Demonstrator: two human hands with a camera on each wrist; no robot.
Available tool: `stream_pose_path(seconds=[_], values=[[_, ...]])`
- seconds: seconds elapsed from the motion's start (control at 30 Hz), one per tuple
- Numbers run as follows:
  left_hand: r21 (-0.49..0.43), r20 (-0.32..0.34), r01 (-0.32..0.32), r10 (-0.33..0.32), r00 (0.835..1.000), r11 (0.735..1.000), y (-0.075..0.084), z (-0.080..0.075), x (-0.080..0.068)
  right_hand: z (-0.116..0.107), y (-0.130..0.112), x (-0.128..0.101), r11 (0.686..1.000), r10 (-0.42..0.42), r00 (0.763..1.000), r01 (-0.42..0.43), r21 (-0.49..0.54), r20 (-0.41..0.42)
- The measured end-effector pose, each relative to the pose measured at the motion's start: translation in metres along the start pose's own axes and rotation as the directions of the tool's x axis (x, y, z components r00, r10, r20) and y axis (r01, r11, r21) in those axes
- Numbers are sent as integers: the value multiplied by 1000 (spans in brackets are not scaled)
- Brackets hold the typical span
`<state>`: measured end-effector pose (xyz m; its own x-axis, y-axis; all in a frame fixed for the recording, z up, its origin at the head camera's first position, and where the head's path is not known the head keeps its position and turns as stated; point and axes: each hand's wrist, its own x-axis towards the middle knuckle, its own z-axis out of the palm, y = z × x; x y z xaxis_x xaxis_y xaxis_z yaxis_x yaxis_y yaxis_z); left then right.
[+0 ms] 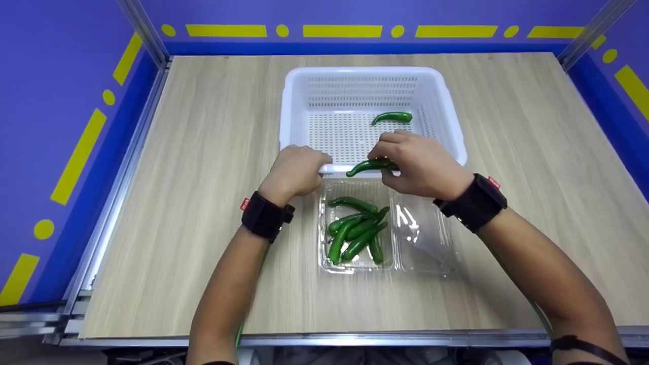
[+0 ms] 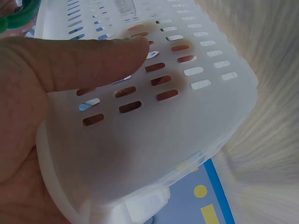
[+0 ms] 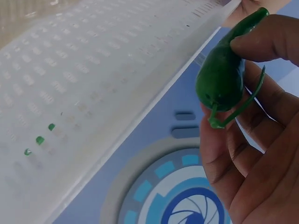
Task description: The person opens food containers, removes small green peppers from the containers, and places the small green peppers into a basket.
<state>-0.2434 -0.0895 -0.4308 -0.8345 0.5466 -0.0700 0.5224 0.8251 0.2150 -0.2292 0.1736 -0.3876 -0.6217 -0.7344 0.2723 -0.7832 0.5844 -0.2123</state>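
I see the left hand grip the basket, likely steadying it; the right hand pinches a pepper over its near rim.

- The left arm reaches forward from the bottom and leans a bit to the right.
- The right arm comes in from the lower right corner, bent at the elbow, and leans to the left.
- The left hand grips with its knuckles up, and its thumb lies out straight.
- The right hand pinches, with its thumb on one side and its curled fingers on the other.
- The two hands are near each other but not touching.
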Motion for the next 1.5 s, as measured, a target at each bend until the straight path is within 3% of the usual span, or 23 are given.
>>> stream_pose_path(seconds=[0.8, 1.5], values=[[-6, -13, 1, -1, 1000, 1000, -1, 1, 0, 0, 31, -3, 996, 81, 996, -80, 30, -42], [-18, 0, 2, -2, 1000, 1000, -1, 1, 1, -1, 53, -3, 982, 187, 982, -187, 29, -6]])
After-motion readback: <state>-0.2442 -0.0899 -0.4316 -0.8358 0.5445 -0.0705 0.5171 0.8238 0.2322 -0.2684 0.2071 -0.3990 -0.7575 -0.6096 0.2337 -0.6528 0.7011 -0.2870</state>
